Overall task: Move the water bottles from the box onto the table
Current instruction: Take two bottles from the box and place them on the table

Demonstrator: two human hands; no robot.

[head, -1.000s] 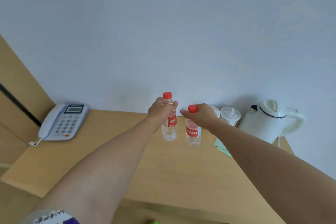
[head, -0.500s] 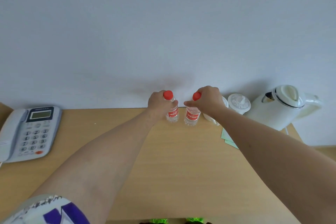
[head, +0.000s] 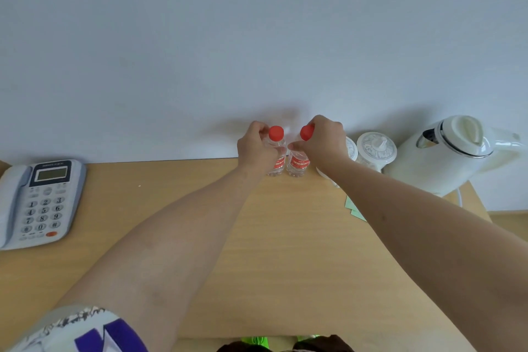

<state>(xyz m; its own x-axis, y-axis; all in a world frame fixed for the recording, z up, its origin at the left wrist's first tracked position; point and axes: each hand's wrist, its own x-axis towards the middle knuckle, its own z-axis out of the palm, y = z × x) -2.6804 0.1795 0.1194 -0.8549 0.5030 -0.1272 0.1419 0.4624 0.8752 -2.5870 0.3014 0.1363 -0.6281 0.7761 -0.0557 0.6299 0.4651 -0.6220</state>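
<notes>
As two water bottles stand side by side at the far edge of the table (head: 285, 251), just above the frame's centre, a person's left hand (head: 255, 148) grips the left bottle (head: 276, 151) around its upper body, and the right hand (head: 324, 141) grips the right bottle (head: 298, 161) near its red cap. Both bottles are upright, nearly touching, close to the white wall. To the right sit two white lidded cups (head: 376, 147) and a white kettle (head: 445, 154); a telephone (head: 37, 203) lies at the left edge.
</notes>
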